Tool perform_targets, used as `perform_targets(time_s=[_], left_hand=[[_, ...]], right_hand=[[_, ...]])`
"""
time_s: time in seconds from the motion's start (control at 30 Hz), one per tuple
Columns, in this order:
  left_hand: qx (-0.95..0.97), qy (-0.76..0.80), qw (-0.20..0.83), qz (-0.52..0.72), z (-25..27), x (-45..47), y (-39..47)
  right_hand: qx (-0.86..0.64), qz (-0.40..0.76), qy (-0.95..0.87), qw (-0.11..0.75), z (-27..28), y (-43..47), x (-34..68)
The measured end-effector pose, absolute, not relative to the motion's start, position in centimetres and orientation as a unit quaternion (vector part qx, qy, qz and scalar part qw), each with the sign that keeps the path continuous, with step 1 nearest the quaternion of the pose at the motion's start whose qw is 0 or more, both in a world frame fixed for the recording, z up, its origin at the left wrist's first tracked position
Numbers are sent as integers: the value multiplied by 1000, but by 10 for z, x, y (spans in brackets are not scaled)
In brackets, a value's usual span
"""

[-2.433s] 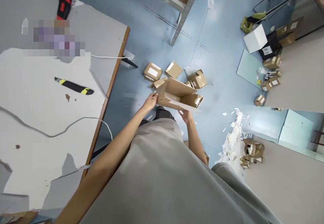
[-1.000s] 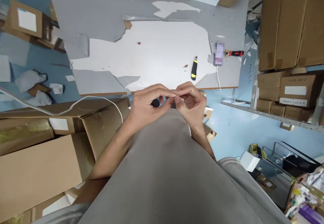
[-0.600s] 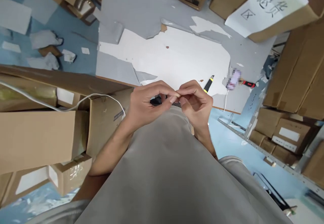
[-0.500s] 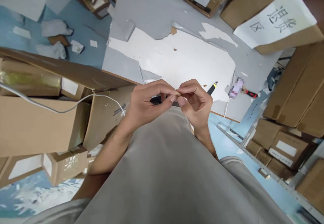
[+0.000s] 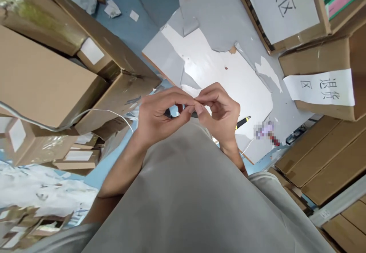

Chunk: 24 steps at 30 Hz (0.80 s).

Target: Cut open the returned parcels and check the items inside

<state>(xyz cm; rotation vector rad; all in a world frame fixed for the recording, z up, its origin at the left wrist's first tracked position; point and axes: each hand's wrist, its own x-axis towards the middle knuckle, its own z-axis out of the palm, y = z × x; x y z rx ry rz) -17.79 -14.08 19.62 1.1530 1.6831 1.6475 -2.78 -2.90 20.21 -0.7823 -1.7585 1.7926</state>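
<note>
In front of my grey shirt (image 5: 177,192), my left hand (image 5: 162,116) and my right hand (image 5: 219,114) meet at the fingertips. Thumb and forefinger of each are pinched together, and whatever lies between them is too small or hidden to name. Just beyond my right hand, a black and yellow utility knife (image 5: 243,122) rests on the table (image 5: 208,56), partly covered by the hand. Farther right on the table lies a blurred purple object (image 5: 264,130) with a white cord and a red end.
Torn grey covering bares the white tabletop. Beyond it stand boxes with handwritten paper signs, one a cardboard box (image 5: 314,62). Large cartons (image 5: 48,81) crowd the left, with a white cable (image 5: 111,112) across them. More boxes (image 5: 328,157) sit on a shelf at right.
My view has turned, so the table and boxes appear rotated and shifted to the right. Both hands keep their fingertips pinched together in nearly the same place before my body.
</note>
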Motion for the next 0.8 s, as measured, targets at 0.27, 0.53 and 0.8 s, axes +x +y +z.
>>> perform_targets(time_s=[0.27,0.53,0.8], left_hand=[[374,620,234,649,190,-244,-221],[303,592,196,720,188,-322,-332],[271,590,183,738,190,-366,-403]], right_hand=[[-215,667,-683,204,207,-84,-108],[-154,667,-715,141,214,-178,-200],[-113,649,-744,114,223,-237,-256]])
